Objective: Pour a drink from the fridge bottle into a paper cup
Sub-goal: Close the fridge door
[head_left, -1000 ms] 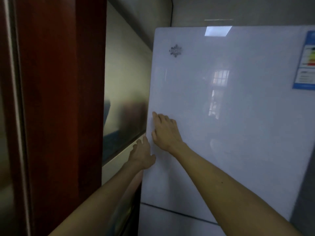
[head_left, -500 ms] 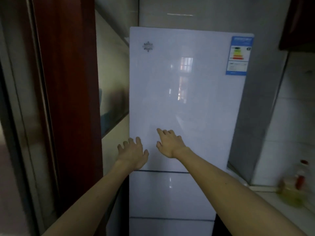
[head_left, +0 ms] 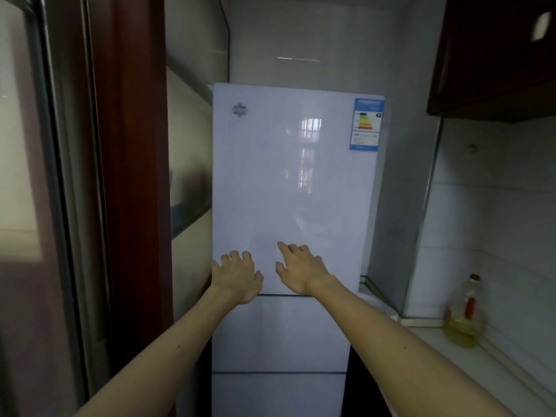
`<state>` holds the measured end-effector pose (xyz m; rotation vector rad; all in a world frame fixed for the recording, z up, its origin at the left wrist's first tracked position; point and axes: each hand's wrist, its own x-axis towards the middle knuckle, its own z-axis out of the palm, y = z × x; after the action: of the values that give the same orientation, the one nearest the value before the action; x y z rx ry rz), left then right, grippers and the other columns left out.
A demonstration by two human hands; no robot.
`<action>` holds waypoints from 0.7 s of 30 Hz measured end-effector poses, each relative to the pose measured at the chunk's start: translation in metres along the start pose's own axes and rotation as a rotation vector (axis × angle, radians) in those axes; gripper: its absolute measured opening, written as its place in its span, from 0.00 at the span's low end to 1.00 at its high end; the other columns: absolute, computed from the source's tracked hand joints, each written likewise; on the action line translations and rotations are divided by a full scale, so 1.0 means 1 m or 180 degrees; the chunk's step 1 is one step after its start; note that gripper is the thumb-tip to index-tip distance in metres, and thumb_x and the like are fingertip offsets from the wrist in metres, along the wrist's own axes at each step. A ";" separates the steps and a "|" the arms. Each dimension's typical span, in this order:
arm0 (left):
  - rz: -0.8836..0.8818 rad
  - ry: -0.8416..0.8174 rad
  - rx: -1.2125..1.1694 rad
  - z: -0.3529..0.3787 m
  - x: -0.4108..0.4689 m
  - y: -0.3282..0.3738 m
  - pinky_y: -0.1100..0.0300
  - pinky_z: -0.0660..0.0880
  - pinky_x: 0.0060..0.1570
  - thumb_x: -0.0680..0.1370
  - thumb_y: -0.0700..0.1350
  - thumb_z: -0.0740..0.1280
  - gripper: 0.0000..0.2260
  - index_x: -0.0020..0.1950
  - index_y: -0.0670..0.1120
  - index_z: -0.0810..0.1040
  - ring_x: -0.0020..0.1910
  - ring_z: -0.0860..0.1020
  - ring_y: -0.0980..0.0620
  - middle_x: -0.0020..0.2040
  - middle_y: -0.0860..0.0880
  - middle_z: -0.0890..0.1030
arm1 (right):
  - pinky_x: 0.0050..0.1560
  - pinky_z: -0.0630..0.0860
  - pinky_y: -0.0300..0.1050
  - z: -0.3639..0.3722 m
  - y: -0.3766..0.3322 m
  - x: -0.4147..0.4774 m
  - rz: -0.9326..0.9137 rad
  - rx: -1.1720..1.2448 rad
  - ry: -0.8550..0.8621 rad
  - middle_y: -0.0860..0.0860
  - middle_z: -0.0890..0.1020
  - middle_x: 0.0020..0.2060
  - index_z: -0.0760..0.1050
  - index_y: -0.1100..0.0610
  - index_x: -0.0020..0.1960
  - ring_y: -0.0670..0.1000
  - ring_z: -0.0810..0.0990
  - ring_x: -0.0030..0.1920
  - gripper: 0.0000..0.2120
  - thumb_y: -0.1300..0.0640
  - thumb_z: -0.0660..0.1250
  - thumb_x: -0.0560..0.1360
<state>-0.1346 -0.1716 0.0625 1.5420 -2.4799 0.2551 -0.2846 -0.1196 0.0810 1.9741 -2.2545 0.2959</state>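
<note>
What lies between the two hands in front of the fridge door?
In the head view, only a bare strip of the fridge's glossy white upper door shows between the left hand and the right hand; nothing else.

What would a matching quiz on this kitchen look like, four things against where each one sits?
Things:
1 energy label
2 red-capped bottle
3 left hand
4 dark cabinet

Places:
A on the counter, at right
B at the lower left corner of the upper fridge door
C at that door's top right corner
D high up, top right of the view

Pairs: 1-C, 2-A, 3-B, 4-D.
</note>
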 end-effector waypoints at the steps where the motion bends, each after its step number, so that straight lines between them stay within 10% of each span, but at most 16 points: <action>1: -0.0003 -0.0014 0.0020 -0.002 -0.007 0.006 0.45 0.66 0.64 0.82 0.56 0.50 0.23 0.71 0.43 0.64 0.65 0.69 0.40 0.68 0.40 0.69 | 0.65 0.65 0.59 -0.003 0.002 -0.011 -0.0008 0.0016 0.0028 0.54 0.63 0.75 0.49 0.54 0.79 0.58 0.61 0.72 0.26 0.48 0.48 0.83; 21: -0.0060 -0.0038 0.0109 -0.018 -0.168 0.104 0.46 0.68 0.61 0.81 0.56 0.52 0.20 0.65 0.43 0.67 0.63 0.71 0.40 0.65 0.41 0.71 | 0.66 0.65 0.61 -0.005 0.052 -0.208 0.0070 0.0238 -0.0141 0.53 0.61 0.75 0.48 0.54 0.79 0.58 0.59 0.73 0.26 0.48 0.48 0.83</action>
<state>-0.1543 0.0239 0.0312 1.5839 -2.4814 0.2876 -0.3079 0.0886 0.0358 2.0125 -2.3263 0.3470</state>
